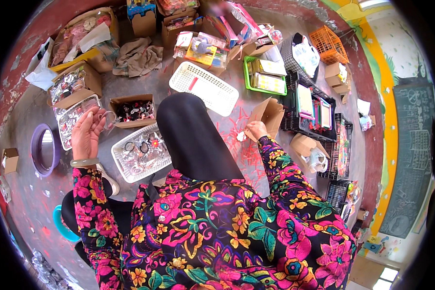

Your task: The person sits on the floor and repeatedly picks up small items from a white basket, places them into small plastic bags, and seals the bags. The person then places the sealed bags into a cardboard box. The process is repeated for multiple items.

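My left hand, a bangle at its wrist, is raised over a white basket of small packaged items. Its fingers are closed on a thin, pale loop-shaped item, whose exact kind I cannot make out. My right hand is closed beside an open cardboard box. A small white scrap shows by its fingertips; whether they hold it is unclear. In front of my left side is a white basket with wrapped hair ties. Behind it sits a small cardboard box of dark trinkets.
An upturned white perforated basket lies past my knee. Red shreds litter the floor. To the right stand black crates and a green basket. On the left are a purple basin and a teal ring-shaped rim.
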A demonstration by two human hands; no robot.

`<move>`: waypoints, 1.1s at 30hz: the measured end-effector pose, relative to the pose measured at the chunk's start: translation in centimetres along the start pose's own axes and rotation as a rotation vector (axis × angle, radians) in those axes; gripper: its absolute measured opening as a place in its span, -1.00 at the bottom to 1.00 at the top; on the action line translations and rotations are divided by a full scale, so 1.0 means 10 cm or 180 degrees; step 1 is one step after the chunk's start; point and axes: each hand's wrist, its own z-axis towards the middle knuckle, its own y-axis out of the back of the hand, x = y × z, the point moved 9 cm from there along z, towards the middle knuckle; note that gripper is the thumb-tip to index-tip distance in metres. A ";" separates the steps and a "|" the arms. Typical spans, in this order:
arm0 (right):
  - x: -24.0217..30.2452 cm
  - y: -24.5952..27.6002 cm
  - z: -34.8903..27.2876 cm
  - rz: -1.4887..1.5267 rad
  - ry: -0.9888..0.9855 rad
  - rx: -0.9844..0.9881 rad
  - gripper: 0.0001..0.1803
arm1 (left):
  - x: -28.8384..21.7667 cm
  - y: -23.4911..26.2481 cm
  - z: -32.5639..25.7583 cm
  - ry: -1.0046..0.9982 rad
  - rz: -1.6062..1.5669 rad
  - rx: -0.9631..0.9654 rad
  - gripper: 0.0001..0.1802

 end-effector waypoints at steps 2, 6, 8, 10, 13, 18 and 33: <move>-0.20 -0.19 0.01 0.0337 -0.0582 0.0262 -0.83 | 0.01 -0.01 0.02 -0.0017 -0.0007 0.0051 -0.71; -0.48 -0.27 -0.04 0.0225 -0.0589 -0.0225 -0.80 | 0.05 -0.08 0.07 0.0030 -0.0073 0.0048 -0.72; -0.34 -0.25 -0.01 0.1071 -0.1270 0.0114 -0.77 | 0.00 0.00 -0.01 -0.0003 0.0003 -0.0078 -0.72; -0.14 -0.17 0.02 0.0342 -0.0829 0.0554 -0.71 | -0.01 -0.01 -0.02 0.0018 0.0010 -0.0064 -0.73; 0.04 -0.12 -0.02 -0.1188 0.0233 0.0808 -0.62 | 0.03 -0.04 0.01 0.0061 0.0024 -0.0027 -0.73; -0.24 0.26 -0.09 0.0592 -0.1378 0.0154 -0.73 | 0.04 -0.01 0.02 0.0098 0.0046 -0.0042 -0.73; 0.06 0.30 -0.32 0.2832 -0.2801 0.0734 -0.51 | -0.02 -0.02 -0.07 0.0106 0.0193 -0.0107 -0.73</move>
